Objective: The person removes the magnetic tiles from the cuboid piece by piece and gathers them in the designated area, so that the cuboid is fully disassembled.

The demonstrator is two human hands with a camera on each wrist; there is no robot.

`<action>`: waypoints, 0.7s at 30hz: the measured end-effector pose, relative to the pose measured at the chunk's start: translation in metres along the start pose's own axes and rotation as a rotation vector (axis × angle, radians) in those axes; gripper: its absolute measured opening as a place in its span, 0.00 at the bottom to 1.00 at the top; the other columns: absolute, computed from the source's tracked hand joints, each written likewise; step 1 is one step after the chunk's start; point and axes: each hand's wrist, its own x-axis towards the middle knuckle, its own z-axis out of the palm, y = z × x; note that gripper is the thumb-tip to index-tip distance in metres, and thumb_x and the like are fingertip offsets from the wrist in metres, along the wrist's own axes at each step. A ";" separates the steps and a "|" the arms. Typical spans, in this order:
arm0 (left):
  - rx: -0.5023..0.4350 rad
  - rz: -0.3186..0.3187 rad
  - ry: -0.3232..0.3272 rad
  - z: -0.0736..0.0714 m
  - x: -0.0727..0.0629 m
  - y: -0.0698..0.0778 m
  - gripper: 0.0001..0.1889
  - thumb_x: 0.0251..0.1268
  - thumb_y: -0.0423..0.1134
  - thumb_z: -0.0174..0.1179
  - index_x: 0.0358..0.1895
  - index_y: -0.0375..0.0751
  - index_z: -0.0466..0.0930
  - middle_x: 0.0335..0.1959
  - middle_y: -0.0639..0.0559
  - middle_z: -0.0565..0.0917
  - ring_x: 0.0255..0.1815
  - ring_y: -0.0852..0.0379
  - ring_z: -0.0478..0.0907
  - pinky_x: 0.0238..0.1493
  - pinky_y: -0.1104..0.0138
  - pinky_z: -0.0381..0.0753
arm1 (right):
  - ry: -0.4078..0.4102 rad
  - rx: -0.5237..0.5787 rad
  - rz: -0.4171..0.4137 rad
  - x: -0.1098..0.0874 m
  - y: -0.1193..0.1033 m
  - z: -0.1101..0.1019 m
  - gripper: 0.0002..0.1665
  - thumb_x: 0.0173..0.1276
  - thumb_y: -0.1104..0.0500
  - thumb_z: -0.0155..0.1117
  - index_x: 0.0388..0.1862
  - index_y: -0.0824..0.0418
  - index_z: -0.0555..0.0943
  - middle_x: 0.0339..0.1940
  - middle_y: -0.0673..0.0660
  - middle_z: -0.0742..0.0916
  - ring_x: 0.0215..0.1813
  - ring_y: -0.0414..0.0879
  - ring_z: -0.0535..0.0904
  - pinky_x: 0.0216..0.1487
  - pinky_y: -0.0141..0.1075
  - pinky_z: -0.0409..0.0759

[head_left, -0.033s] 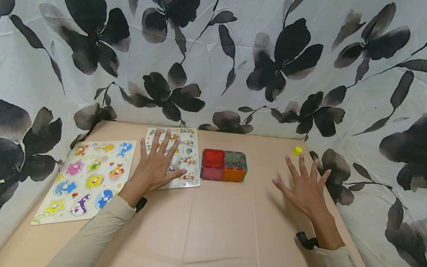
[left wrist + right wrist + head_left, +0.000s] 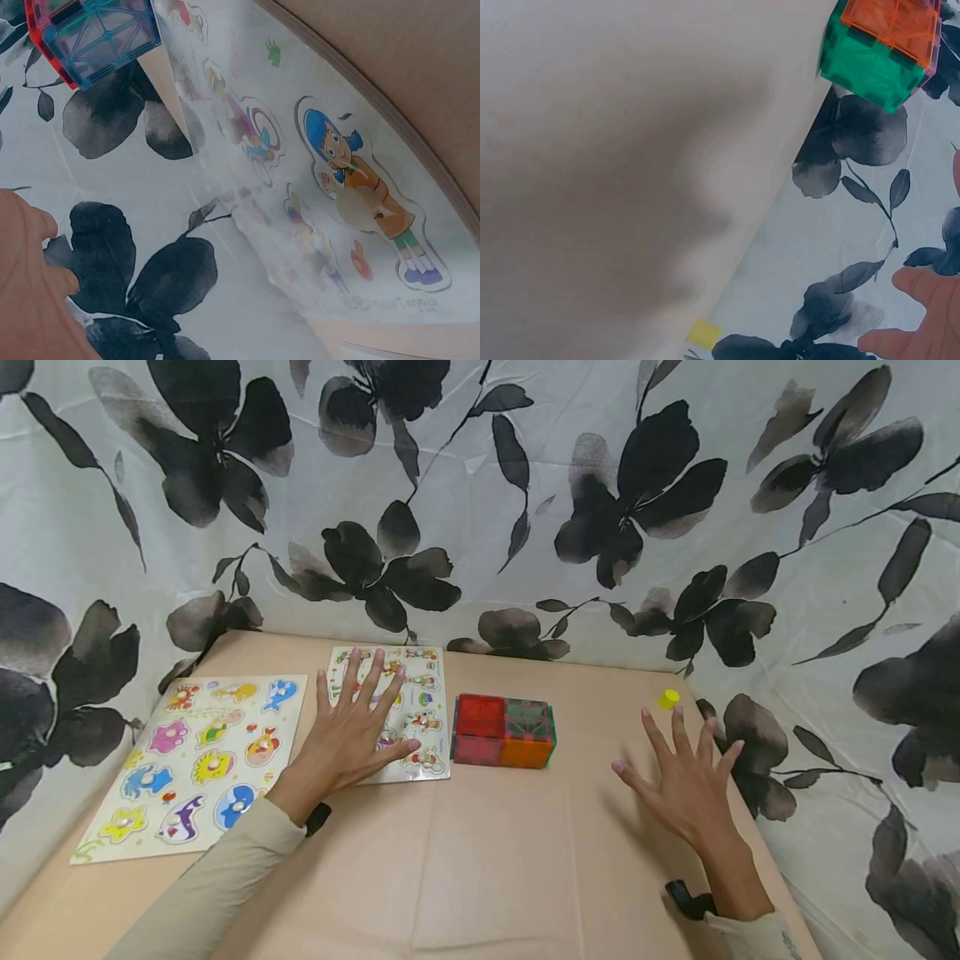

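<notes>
My left hand [image 2: 341, 739] is spread, fingers straight and apart, above or on a white puzzle board [image 2: 431, 743] with small cartoon figures. Contact between them cannot be told. In the left wrist view that board [image 2: 442, 217] shows a blue-haired girl figure with a round knob. Over the right side of the table, my right hand [image 2: 686, 793] has its fingers fanned out and holds nothing. Just beyond its fingertips lies a small yellow cylinder [image 2: 669, 699]. A block of see-through magnetic tiles [image 2: 502, 732], red, green and orange, stands between the hands.
A larger board with sea-animal figures [image 2: 202, 768] lies at the left, partly under my left forearm. White cloth with dark flowers [image 2: 510, 485] hangs behind and beside the beige table [image 2: 487, 860]. The yellow cylinder is close to the table's right edge.
</notes>
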 end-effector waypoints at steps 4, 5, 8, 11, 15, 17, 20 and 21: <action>-0.015 0.005 -0.001 -0.001 0.000 0.001 0.57 0.64 0.78 0.56 0.89 0.51 0.47 0.90 0.41 0.36 0.89 0.32 0.27 0.78 0.24 0.29 | 0.008 0.004 -0.007 0.002 -0.002 0.001 0.57 0.70 0.23 0.60 0.89 0.45 0.55 0.86 0.74 0.58 0.83 0.86 0.39 0.72 0.84 0.24; -0.020 0.007 0.000 -0.001 0.000 0.001 0.57 0.64 0.78 0.56 0.89 0.51 0.47 0.90 0.41 0.36 0.89 0.32 0.28 0.78 0.23 0.30 | 0.012 0.009 -0.010 0.003 -0.004 0.002 0.57 0.70 0.24 0.60 0.89 0.45 0.55 0.86 0.74 0.59 0.83 0.86 0.40 0.72 0.84 0.25; -0.056 0.017 0.003 0.000 0.001 0.004 0.56 0.65 0.75 0.57 0.88 0.49 0.48 0.90 0.39 0.39 0.89 0.31 0.30 0.79 0.24 0.34 | 0.012 0.045 -0.015 0.006 -0.010 0.003 0.55 0.71 0.25 0.60 0.89 0.46 0.57 0.85 0.74 0.62 0.83 0.86 0.46 0.73 0.84 0.27; -0.120 0.026 -0.003 0.004 0.004 0.008 0.55 0.68 0.73 0.57 0.88 0.47 0.48 0.90 0.38 0.41 0.90 0.32 0.31 0.81 0.27 0.38 | -0.009 0.121 -0.016 0.010 -0.020 0.005 0.53 0.73 0.27 0.60 0.89 0.46 0.57 0.85 0.72 0.63 0.83 0.84 0.50 0.74 0.83 0.28; -0.255 0.024 -0.046 0.010 0.010 0.019 0.52 0.72 0.70 0.56 0.88 0.47 0.47 0.90 0.39 0.43 0.90 0.33 0.35 0.83 0.31 0.41 | -0.059 0.275 -0.026 0.016 -0.036 0.012 0.49 0.77 0.32 0.60 0.89 0.46 0.57 0.85 0.69 0.65 0.83 0.80 0.55 0.77 0.80 0.28; -0.334 0.019 -0.068 0.015 0.013 0.024 0.50 0.73 0.69 0.55 0.88 0.46 0.48 0.90 0.40 0.45 0.90 0.34 0.37 0.83 0.30 0.43 | -0.087 0.367 -0.038 0.020 -0.043 0.017 0.46 0.79 0.35 0.60 0.88 0.46 0.58 0.85 0.67 0.68 0.83 0.76 0.59 0.78 0.78 0.28; -0.462 0.016 -0.100 0.021 0.016 0.032 0.48 0.75 0.66 0.56 0.88 0.46 0.49 0.89 0.40 0.48 0.89 0.34 0.42 0.80 0.27 0.46 | -0.123 0.497 -0.061 0.026 -0.051 0.028 0.42 0.82 0.39 0.59 0.88 0.47 0.59 0.83 0.64 0.72 0.82 0.70 0.65 0.81 0.76 0.32; -0.507 0.017 -0.104 0.022 0.017 0.035 0.47 0.75 0.64 0.57 0.88 0.46 0.50 0.89 0.40 0.50 0.89 0.33 0.43 0.80 0.27 0.47 | -0.138 0.534 -0.066 0.028 -0.054 0.031 0.41 0.82 0.40 0.58 0.87 0.47 0.60 0.82 0.63 0.73 0.82 0.68 0.66 0.81 0.75 0.34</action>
